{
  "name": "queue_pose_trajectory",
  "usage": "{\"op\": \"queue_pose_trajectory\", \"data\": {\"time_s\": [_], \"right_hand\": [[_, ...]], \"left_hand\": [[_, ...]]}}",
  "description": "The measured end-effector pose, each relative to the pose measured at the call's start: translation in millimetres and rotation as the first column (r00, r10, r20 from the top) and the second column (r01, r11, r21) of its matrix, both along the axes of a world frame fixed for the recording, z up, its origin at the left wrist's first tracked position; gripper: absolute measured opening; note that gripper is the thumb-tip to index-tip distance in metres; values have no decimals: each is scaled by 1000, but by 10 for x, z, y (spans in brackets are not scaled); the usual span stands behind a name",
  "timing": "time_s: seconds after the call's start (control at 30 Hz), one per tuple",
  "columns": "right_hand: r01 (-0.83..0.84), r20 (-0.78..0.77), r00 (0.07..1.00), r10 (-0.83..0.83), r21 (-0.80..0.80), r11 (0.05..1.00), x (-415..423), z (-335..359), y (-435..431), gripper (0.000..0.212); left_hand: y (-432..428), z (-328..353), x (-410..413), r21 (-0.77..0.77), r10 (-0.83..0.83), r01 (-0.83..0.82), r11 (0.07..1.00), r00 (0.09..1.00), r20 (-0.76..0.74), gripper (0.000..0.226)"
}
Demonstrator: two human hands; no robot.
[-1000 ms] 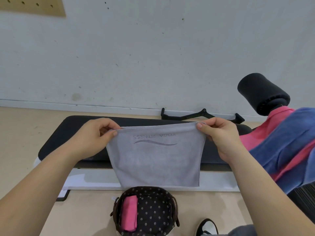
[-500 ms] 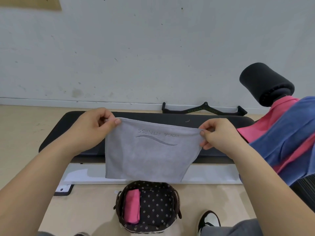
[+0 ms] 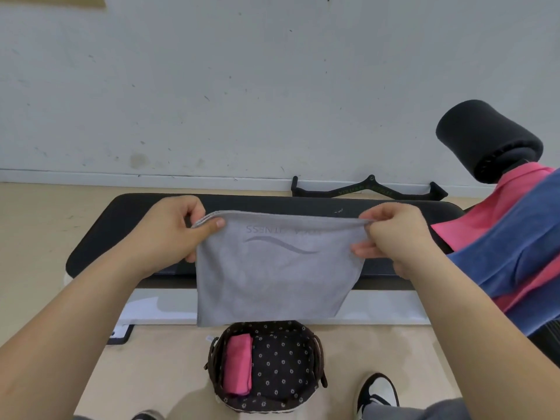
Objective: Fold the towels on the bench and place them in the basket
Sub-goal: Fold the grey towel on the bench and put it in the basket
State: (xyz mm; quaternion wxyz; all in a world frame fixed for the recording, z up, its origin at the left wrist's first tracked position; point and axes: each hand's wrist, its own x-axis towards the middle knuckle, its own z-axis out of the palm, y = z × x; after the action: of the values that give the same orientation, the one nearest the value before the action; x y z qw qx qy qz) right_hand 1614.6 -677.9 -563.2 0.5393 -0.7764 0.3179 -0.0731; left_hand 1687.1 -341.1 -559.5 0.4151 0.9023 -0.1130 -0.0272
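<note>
1. My left hand point(image 3: 172, 234) pinches the top left corner of the grey towel point(image 3: 272, 277), thumb on the near side and fingers curled behind the doubled edge.
2. My right hand point(image 3: 394, 234) grips the top right corner, with the fingers bunched over the hem and one fingertip pressed on the cloth lower down.
3. The grey towel hangs between my hands, folded double, in the air in front of the bench point(image 3: 272, 204) and above the basket point(image 3: 318, 344). Its top edge is pulled nearly straight; the right side slants inward toward the bottom, and the left side falls straight.
4. It is plain pale grey with a soft nap. Near the top there is darker grey print, upside down to me: I can read "NESS", the rest is too faint. Under it runs a curved wave line.
5. The basket sits on the floor below the towel, dark with a small flower pattern lining. A folded pink towel point(image 3: 238, 363) lies along its left side.
6. To my right, a loose pink towel point(image 3: 485, 213) and a blue towel point(image 3: 515, 237) lie draped over the bench end, below a black roller pad point(image 3: 485, 137).
7. Behind the bench a black bar point(image 3: 366, 186) lies by the wall; its yellow-green lettering is too small to read.
</note>
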Motion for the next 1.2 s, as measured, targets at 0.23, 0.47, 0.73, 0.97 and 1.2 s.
{"op": "queue_pose_trajectory", "data": {"time_s": [0.23,0.47,0.73,0.97,1.2], "right_hand": [[259,206,914,-350,367,893,412,-187,97,38],[229,297,909,-292,229,946,856,-358,73,30],[46,298,948,-115,231,972,1201,-588,-172,23],[-145,152,972,181,-224,964,1029,-559,-74,35],[-705,-529,708,467,-493,510,549,-601,319,70]], "left_hand": [[-225,-144,396,-132,133,-152,979,981,-143,38],[-476,-441,953,-302,248,-289,908,954,-167,23],[-608,-656,1374,-252,290,-303,919,953,-89,11],[-512,-697,1169,251,12,-39,967,994,107,38],[-458,-763,322,508,-378,323,799,926,6,82]]}}
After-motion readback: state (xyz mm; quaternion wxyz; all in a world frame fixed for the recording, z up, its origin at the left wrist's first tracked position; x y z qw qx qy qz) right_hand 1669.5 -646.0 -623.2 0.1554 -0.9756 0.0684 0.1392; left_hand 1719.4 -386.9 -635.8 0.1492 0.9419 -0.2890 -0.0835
